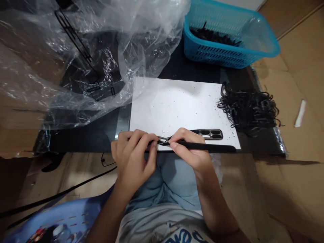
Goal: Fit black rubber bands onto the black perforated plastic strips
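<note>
Left hand (pixel 133 158): at the near edge of the white paper sheet (pixel 172 104), its fingers are closed narrowly on the left end of a slim black moulded plastic frame (pixel 209 134), pinching it from above and in front.

Right hand (pixel 189 150): its fingers are also closed narrowly on the frame, just beside the left hand's fingertips, and lie over a long black strip (pixel 210 146).

Frame position: it lies flat along the paper's near edge, running right from between the hands, with oblong openings at its far end. Whether the strip belongs to it cannot be told.

Handling: the frame looks light and thin, probably bendy rather than brittle. Its matte surface may give fair grip, but the narrow webs between openings look easy to twist, so the longer solid edge seems the better place to hold.

Things nearby: a tangled heap of thin black looped strips (pixel 249 111) sits right of the paper, with fine black specks (pixel 174 111) scattered across the sheet.

Rest: the paper lies on a black flat surface (pixel 88 141). Behind it are a bright blue slotted plastic basket (pixel 212 57) holding black pieces (pixel 212 35) and a crumpled clear polythene sheet (pixel 152 33). Brown cardboard (pixel 298 67) lies to the right.
</note>
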`<state>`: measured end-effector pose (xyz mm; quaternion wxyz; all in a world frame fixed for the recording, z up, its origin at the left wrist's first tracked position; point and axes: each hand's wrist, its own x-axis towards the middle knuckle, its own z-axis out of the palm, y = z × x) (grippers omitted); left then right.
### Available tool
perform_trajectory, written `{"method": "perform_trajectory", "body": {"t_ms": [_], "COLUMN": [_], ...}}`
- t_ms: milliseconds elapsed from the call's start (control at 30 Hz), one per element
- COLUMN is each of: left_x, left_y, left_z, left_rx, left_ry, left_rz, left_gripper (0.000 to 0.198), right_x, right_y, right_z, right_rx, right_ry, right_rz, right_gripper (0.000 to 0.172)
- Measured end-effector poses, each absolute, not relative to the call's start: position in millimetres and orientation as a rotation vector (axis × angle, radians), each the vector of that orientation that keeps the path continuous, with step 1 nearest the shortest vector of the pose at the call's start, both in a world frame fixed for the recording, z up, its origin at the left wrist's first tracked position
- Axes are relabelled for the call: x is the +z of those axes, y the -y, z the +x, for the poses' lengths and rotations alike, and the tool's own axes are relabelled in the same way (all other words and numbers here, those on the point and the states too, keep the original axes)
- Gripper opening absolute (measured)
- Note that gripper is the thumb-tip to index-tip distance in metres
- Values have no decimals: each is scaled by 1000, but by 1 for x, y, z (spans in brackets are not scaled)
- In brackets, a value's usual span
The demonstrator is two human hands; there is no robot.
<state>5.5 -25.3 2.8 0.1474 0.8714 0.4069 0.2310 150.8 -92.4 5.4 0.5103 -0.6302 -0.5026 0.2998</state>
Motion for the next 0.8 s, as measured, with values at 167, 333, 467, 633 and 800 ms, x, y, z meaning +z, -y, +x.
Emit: {"method": "perform_trajectory", "body": {"t_ms": [167,333,467,633,800], "left_x": [3,4,5,5,5], "left_y": [25,25,25,25,25], "left_z": [7,6,5,5,6], "left_rx": [669,625,613,634,629], "left_ry": [-1175,-1170,-1171,-1162,-1190], "left_rz": [2519,2544,2540,2554,2520], "left_gripper": [9,8,8,7,9], "right_x": [6,11,14,10,1], "right_y": [91,87,84,88,99], "right_z": [154,159,163,168,164], "right_rx": [795,907,1029,1057,687], "right_ry": [1214,1215,1258,1262,1424], "right_rz": [-1496,-1543,-1570,-1433,-1368], "right_gripper": [15,14,12,13,12]}}
